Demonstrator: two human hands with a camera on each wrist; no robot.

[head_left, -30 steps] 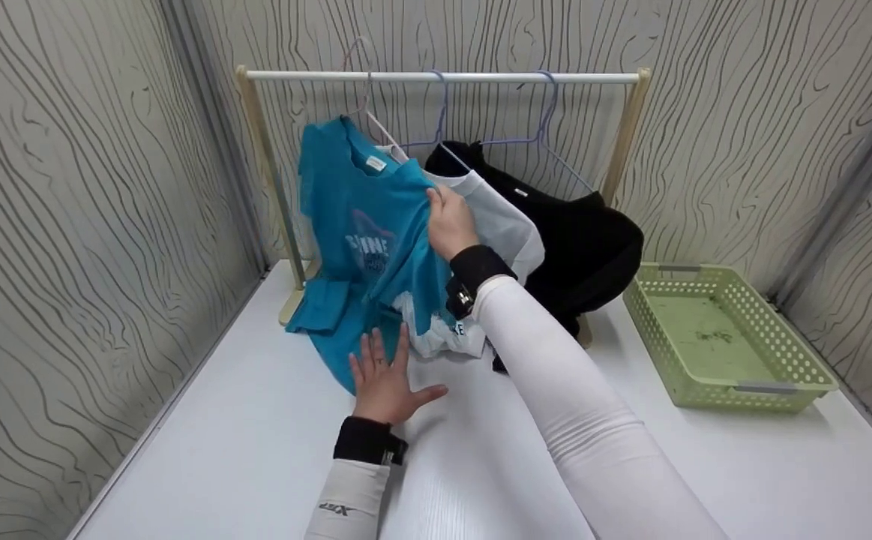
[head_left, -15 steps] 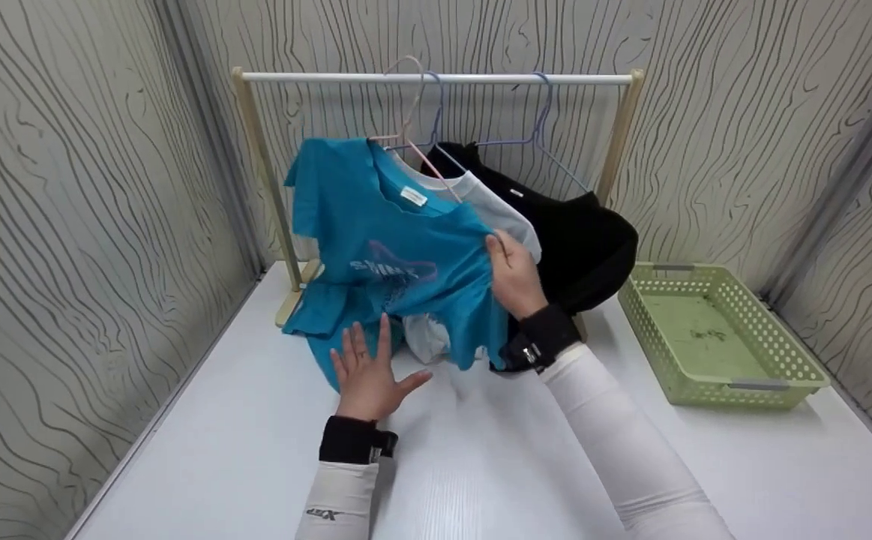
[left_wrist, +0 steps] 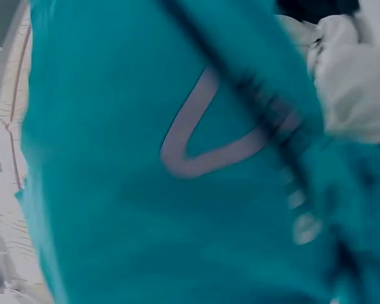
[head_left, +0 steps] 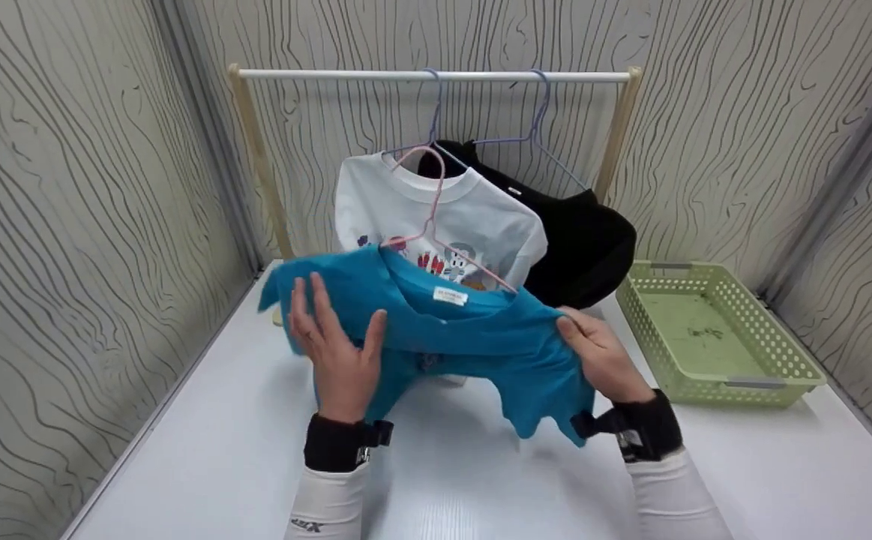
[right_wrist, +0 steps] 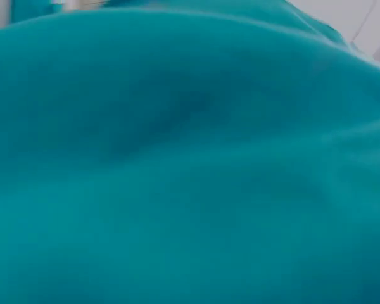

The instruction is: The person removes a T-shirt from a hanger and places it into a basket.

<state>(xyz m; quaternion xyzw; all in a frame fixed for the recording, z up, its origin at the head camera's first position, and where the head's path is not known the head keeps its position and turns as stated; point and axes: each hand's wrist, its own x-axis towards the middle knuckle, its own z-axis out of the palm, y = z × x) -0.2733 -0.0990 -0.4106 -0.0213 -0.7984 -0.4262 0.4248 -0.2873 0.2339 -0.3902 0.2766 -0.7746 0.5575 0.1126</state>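
Note:
A teal T-shirt (head_left: 480,337) on a pink hanger (head_left: 436,202) is held off the rack, over the white table. My right hand (head_left: 604,356) pinches it at the right shoulder, thumb on top. My left hand (head_left: 340,367), fingers straight and spread, is at the front of the shirt's left side. The hanger's hook stands free of the bar and overlaps a white printed T-shirt (head_left: 372,199) behind. In the left wrist view the teal cloth (left_wrist: 114,209) with a pale outline print fills most of the picture. Teal cloth (right_wrist: 177,221) hides the fingers in the right wrist view.
A clothes rack with a white bar (head_left: 316,74) stands at the back. The white T-shirt and a black garment (head_left: 585,240) hang there on purple hangers. A green perforated basket (head_left: 675,330) sits on the table (head_left: 218,457) to the right. Patterned walls enclose the table.
The pink hanger has come off the bar, and the teal shirt has moved forward, down and right with my right hand. My left hand has risen to the shirt's left side.

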